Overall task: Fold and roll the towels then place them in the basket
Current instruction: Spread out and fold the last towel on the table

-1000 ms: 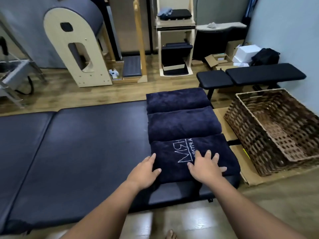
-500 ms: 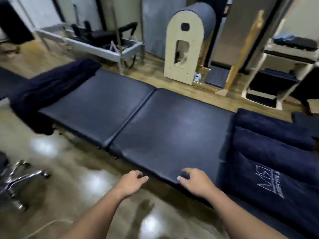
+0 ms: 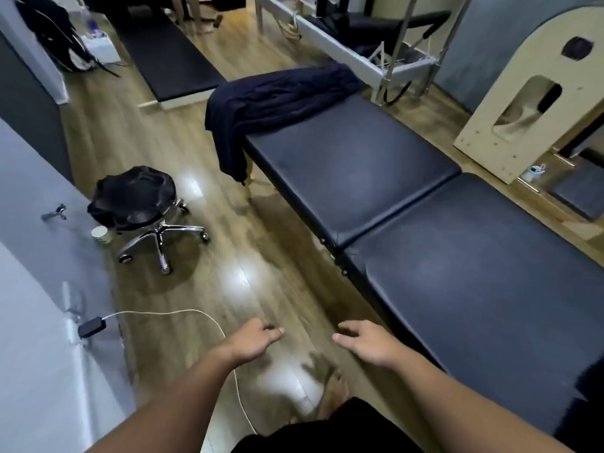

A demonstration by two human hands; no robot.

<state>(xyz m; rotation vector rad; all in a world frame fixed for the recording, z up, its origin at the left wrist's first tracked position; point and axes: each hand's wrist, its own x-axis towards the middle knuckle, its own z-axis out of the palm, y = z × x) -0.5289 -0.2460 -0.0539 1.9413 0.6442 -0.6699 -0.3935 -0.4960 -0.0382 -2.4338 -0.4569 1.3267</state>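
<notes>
A heap of unfolded dark navy towels [image 3: 277, 96] lies on the far end of the long black padded table [image 3: 441, 256], one corner hanging over its edge. My left hand [image 3: 255, 341] hovers over the wooden floor with relaxed fingers and holds nothing. My right hand [image 3: 369, 343] floats beside the table's near edge, fingers loose, also empty. Both hands are well short of the towel heap. The rolled towels and the basket are out of view.
A black rolling stool [image 3: 137, 204] with a chrome base stands on the floor at left, a white cup [image 3: 102, 234] beside it. A white cable [image 3: 183, 313] runs across the floor near my feet. Wooden and metal exercise apparatus [image 3: 523, 103] stands behind the table.
My view has swung left, away from the rolled towels and basket toward the towel heap. Both hands left the rolled towel and now hang in the air by the table's edge.
</notes>
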